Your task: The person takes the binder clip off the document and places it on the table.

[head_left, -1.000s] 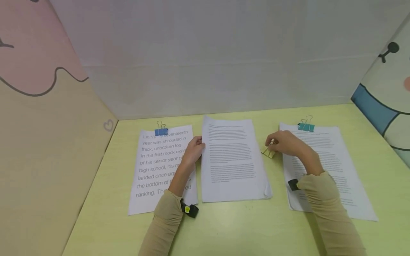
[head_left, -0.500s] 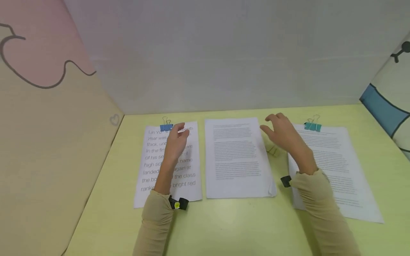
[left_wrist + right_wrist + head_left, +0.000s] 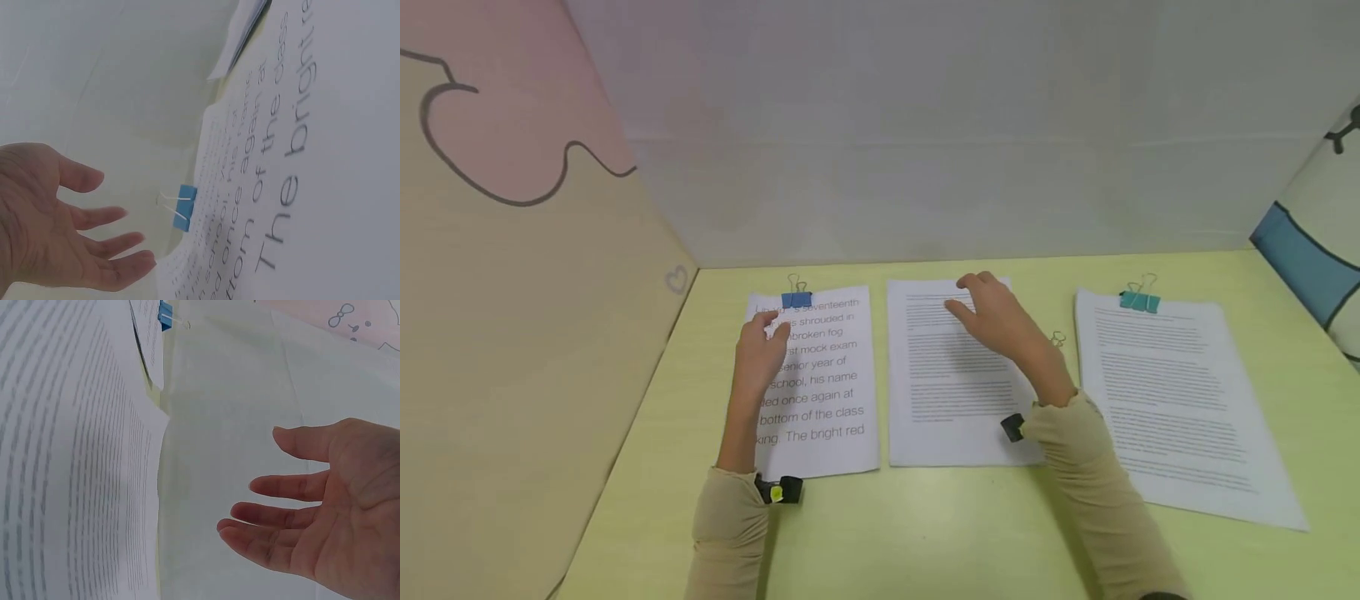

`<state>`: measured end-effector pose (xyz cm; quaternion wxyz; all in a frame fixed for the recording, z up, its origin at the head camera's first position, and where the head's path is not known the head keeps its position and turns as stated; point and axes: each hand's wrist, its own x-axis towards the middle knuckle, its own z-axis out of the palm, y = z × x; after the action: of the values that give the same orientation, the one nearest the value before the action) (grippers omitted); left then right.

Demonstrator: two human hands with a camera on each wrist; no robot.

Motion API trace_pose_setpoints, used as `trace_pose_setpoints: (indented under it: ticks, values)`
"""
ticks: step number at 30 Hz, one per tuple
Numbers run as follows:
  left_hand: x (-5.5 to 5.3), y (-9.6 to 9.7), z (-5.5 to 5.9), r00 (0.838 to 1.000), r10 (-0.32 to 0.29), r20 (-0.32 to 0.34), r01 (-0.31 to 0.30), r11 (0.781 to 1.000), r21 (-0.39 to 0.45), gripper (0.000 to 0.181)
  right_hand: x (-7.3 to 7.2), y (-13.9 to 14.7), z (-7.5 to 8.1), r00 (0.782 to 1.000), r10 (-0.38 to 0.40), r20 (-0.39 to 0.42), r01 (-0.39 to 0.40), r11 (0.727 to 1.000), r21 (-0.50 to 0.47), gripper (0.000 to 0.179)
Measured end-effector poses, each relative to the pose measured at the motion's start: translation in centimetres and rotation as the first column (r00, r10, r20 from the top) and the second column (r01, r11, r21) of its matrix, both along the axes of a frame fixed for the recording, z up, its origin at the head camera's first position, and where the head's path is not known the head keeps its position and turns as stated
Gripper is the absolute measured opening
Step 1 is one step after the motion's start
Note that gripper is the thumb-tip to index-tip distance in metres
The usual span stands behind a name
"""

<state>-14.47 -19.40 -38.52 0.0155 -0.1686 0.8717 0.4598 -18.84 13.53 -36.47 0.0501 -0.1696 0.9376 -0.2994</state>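
Note:
In the head view, my left hand (image 3: 760, 354) hovers over the left paper stack (image 3: 823, 400), which has large print and a blue binder clip (image 3: 796, 299) on its top edge. That hand's fingers are spread and relaxed, and hold nothing. Over the upper part of the middle stack (image 3: 955, 437), printed in small type, is my right hand (image 3: 997, 317), its palm bare in the right wrist view. Beside the right forearm, the wire handle of a yellow binder clip (image 3: 1058, 339) peeks out; the rest is hidden. The middle stack carries no clip on its top edge.
A third stack of paper (image 3: 1180, 400) lies at the right, slightly fanned, with a teal binder clip (image 3: 1140, 301) on its top edge. All three stacks lie on a pale yellow table (image 3: 925, 533). A grey wall (image 3: 925, 167) stands behind, with a painted panel (image 3: 535, 333) at the left.
The left hand has left the middle stack's edge and moved left over the left stack. The right hand has let go of the yellow binder clip and moved left over the middle stack.

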Motion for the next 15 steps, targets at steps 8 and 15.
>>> trace_pose_setpoints:
  ticks: [8,15]
  values:
    - [0.5,-1.8,0.0,0.999,0.019,0.04,-0.017,0.999,-0.033,0.056,0.0,-3.8,-0.3,0.996,0.077,0.05,-0.077,0.997,0.003,0.051]
    - [0.8,-3.0,-0.1,0.996,0.043,0.075,-0.04,0.998,-0.038,0.059,0.6,-6.9,-0.5,0.992,0.105,0.069,-0.105,0.994,-0.005,0.051]
